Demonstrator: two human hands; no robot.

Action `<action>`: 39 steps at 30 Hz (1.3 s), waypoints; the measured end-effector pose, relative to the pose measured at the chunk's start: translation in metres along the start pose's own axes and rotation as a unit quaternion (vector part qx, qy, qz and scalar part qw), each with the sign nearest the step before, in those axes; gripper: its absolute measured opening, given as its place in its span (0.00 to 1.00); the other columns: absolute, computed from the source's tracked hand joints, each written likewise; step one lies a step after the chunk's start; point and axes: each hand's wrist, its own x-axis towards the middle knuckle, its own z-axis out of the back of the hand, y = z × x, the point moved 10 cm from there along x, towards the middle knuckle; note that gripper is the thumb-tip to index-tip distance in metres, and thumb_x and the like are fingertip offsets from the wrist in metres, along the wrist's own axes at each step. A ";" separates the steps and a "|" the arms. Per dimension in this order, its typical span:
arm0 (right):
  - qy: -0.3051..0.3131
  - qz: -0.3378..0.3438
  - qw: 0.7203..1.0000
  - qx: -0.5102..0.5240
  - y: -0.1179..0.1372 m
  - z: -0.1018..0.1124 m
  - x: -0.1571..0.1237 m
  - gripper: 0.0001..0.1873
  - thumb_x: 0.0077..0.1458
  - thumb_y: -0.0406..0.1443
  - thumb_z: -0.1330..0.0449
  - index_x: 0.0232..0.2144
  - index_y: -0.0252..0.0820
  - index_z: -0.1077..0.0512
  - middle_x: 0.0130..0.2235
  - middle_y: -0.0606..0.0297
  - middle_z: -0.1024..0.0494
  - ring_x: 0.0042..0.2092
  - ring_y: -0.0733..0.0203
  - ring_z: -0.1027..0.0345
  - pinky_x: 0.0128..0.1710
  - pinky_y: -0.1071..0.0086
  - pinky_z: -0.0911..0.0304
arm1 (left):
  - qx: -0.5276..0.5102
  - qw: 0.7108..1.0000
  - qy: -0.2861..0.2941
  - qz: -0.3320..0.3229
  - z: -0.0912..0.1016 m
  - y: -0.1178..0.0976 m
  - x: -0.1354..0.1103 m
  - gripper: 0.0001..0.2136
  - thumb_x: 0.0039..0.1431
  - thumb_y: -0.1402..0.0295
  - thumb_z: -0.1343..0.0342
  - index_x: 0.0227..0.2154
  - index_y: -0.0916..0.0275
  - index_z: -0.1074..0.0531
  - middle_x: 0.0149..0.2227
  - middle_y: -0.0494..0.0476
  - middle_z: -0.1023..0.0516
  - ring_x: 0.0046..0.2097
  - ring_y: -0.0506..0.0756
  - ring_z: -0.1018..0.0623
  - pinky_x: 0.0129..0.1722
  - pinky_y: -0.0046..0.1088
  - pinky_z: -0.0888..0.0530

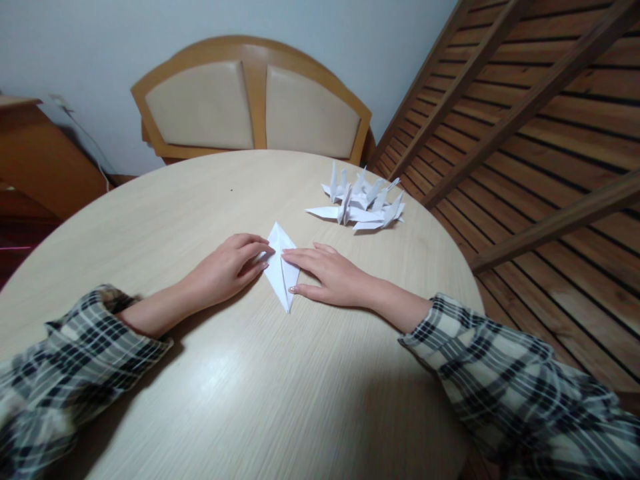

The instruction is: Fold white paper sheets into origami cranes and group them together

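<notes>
A white folded paper (pixel 281 270), shaped like a narrow kite, lies flat on the round light wood table (pixel 200 220) in front of me. My left hand (pixel 227 267) rests on the table with its fingers stretched flat, fingertips pressing the paper's left edge. My right hand (pixel 333 273) lies flat too, its fingers spread and pressing the paper's right side, thumb near the lower point. Neither hand lifts the paper. Both my sleeves are plaid.
A heap of several finished white paper cranes (pixel 363 203) lies on the table at the far right. A wooden chair with beige padding (pixel 253 100) stands behind the table. A slatted wooden wall (pixel 540 133) runs along the right, a wooden cabinet (pixel 30 153) at left.
</notes>
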 end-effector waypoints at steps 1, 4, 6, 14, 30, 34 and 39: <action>-0.003 0.001 1.000 -0.002 0.000 0.000 0.000 0.32 0.65 0.45 0.41 0.67 0.41 0.39 0.68 0.51 0.35 0.68 0.49 0.41 0.69 0.45 0.53 | -0.002 1.000 -0.001 -0.001 0.000 -0.001 0.000 0.15 0.71 0.61 0.53 0.50 0.63 0.27 0.52 0.67 0.24 0.53 0.62 0.25 0.54 0.46 0.27; -0.006 0.004 1.000 -0.002 0.000 -0.001 0.000 0.33 0.65 0.45 0.41 0.67 0.39 0.40 0.68 0.50 0.36 0.68 0.49 0.42 0.69 0.45 0.53 | -0.007 1.000 0.000 0.002 0.002 -0.002 0.000 0.17 0.71 0.59 0.53 0.49 0.64 0.26 0.52 0.68 0.24 0.54 0.63 0.25 0.55 0.47 0.27; -0.004 0.004 1.000 -0.001 -0.001 -0.002 0.000 0.34 0.65 0.46 0.42 0.67 0.37 0.40 0.68 0.49 0.36 0.68 0.48 0.41 0.69 0.45 0.52 | -0.007 1.000 0.001 0.008 0.002 -0.002 0.001 0.18 0.72 0.58 0.54 0.48 0.65 0.25 0.52 0.68 0.24 0.53 0.63 0.25 0.55 0.48 0.27; -0.004 0.002 1.000 -0.002 0.000 0.000 0.000 0.33 0.66 0.46 0.43 0.67 0.39 0.39 0.67 0.50 0.34 0.67 0.49 0.40 0.69 0.46 0.51 | -0.008 1.000 -0.006 0.026 0.007 -0.002 0.003 0.21 0.72 0.55 0.58 0.44 0.64 0.25 0.50 0.68 0.22 0.53 0.63 0.24 0.55 0.48 0.27; -0.033 0.004 0.999 0.000 0.001 0.005 0.002 0.28 0.67 0.42 0.43 0.64 0.36 0.36 0.61 0.50 0.26 0.62 0.49 0.34 0.63 0.51 0.43 | -0.005 1.000 0.000 0.031 0.006 0.000 0.002 0.16 0.69 0.55 0.52 0.42 0.64 0.27 0.48 0.67 0.22 0.50 0.63 0.24 0.52 0.47 0.26; -0.066 -0.024 0.998 0.000 -0.005 0.007 0.002 0.29 0.64 0.43 0.40 0.64 0.39 0.34 0.61 0.51 0.27 0.63 0.49 0.37 0.63 0.52 0.43 | -0.001 1.000 0.007 0.024 0.002 0.000 0.003 0.15 0.68 0.57 0.49 0.44 0.63 0.28 0.48 0.66 0.22 0.50 0.63 0.24 0.51 0.46 0.26; -0.118 -0.090 0.989 -0.007 -0.019 0.015 0.002 0.25 0.64 0.43 0.41 0.60 0.40 0.31 0.59 0.53 0.27 0.61 0.49 0.37 0.63 0.53 0.43 | 0.003 1.000 0.001 0.022 0.000 0.000 0.005 0.13 0.68 0.57 0.48 0.45 0.62 0.29 0.48 0.65 0.23 0.50 0.62 0.24 0.51 0.45 0.26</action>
